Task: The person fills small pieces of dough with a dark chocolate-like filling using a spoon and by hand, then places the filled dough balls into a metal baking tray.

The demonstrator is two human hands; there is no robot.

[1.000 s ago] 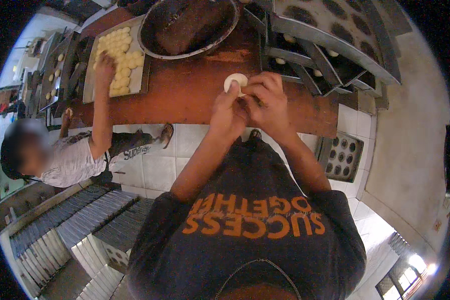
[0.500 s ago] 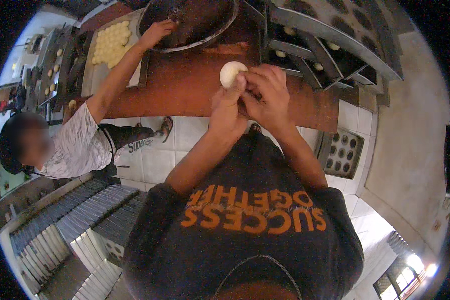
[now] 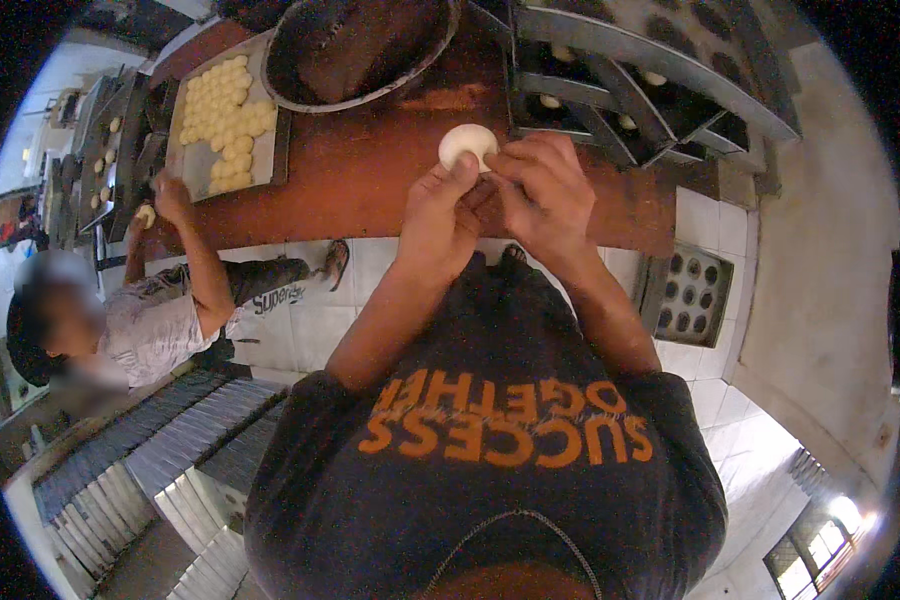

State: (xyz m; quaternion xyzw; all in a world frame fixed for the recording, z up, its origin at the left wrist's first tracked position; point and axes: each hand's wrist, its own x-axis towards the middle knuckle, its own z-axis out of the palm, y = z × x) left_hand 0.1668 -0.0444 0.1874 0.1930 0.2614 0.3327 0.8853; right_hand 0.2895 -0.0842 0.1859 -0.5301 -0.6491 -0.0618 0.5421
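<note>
A pale, round piece of dough (image 3: 466, 140) is held between both hands above the front of the reddish wooden table (image 3: 360, 180). My left hand (image 3: 442, 215) grips it from below and left, with the thumb pressed on its face. My right hand (image 3: 545, 195) has curled fingers pinched at its right edge. A metal tray (image 3: 278, 160) of pale dough balls (image 3: 225, 125) lies to the left, and a large dark basin (image 3: 360, 60) stands beyond my hands.
A co-worker (image 3: 160, 335) at left holds a small pale piece near another tray (image 3: 110, 150). Stacked metal pans (image 3: 630, 80) occupy the back right. A moulded pan (image 3: 685, 295) sits low by the white tiled floor (image 3: 320, 330). Racks of stacked trays (image 3: 140, 440) are at lower left.
The dough has shifted slightly in my fingers, still held by both hands. The co-worker's hand reached up over the basin half a second ago and is now back down at the left, below the tray.
</note>
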